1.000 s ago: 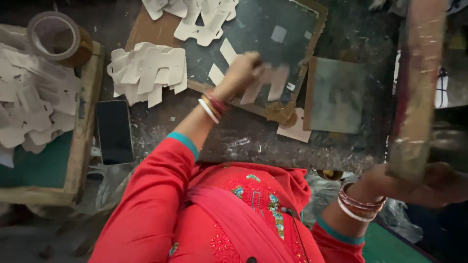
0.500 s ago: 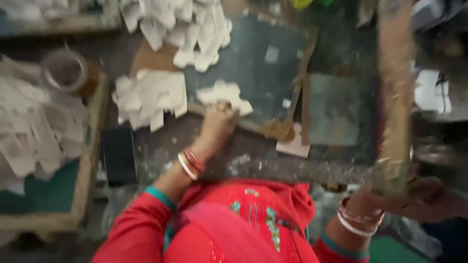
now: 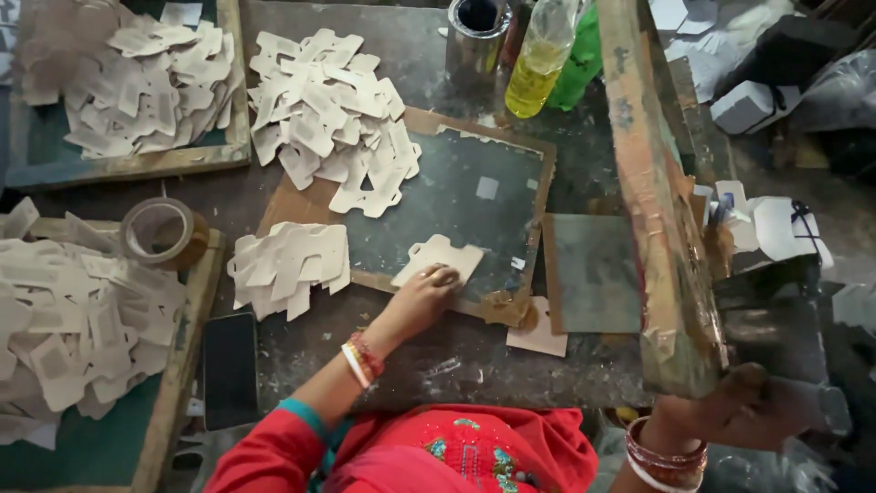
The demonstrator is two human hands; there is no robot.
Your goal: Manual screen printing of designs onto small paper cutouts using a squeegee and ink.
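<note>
My left hand (image 3: 422, 294) rests with fingers down on a white die-cut card piece (image 3: 440, 257) that lies on the dark grey plate (image 3: 456, 196) of a cardboard-backed board. My right hand (image 3: 730, 411) grips the near end of a raised wooden frame (image 3: 652, 192), which tilts up on the right. A small stack of the same white cut-outs (image 3: 290, 265) lies just left of the plate. A larger heap of cut-outs (image 3: 333, 114) sits at the board's far left corner.
Two wooden trays hold more cut-outs, one far left (image 3: 137, 82), one near left (image 3: 73, 319). A tape roll (image 3: 162, 233), a dark phone (image 3: 230, 370), a metal cup (image 3: 476, 36), a yellow liquid bottle (image 3: 538, 59) and a grey square pad (image 3: 593, 272) sit on the grimy table.
My left hand has drawn back towards me and set a white cut-out on the near part of the grey plate. The view has shifted, showing more of the far table. The frame stays raised.
</note>
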